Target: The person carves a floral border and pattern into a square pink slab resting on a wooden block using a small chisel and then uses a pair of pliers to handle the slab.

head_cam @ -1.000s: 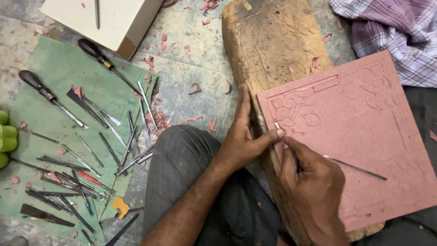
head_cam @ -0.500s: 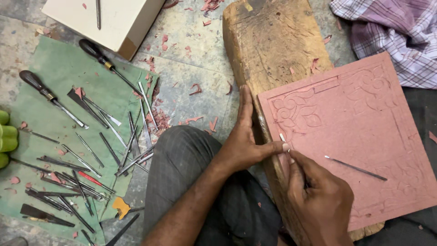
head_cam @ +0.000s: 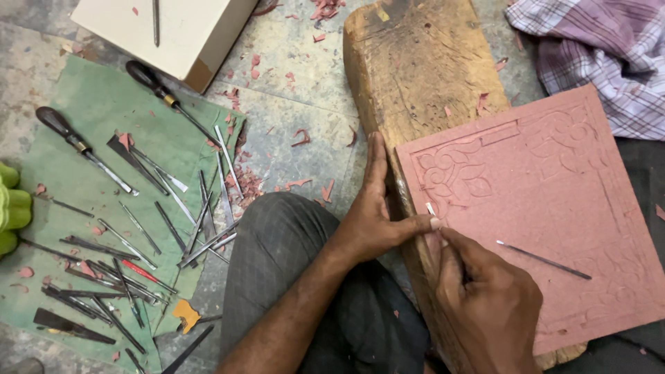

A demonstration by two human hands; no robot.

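A square pink slab (head_cam: 554, 208) with a carved floral border lies on a worn wooden block (head_cam: 415, 62). My left hand (head_cam: 370, 215) lies along the slab's left edge, fingers flat against the block and thumb pressed onto the slab. My right hand (head_cam: 485, 305), at the slab's near left corner, grips a thin metal carving tool (head_cam: 430, 208). The tool's tip touches the slab just beside my left thumb. A second thin metal tool (head_cam: 544, 260) lies loose on the slab to the right of my right hand.
A green cloth (head_cam: 90, 138) on the floor at left carries several chisels and gravers. A pale box (head_cam: 166, 34) stands at the upper left, and a checked cloth (head_cam: 596, 48) lies at the upper right. Pink shavings are scattered on the stone floor. My knee (head_cam: 277, 242) is beneath my left arm.
My right hand has drawn back toward me along the slab's left edge, and the tool tip has slid slightly nearer. My left hand and the loose tool stay put.
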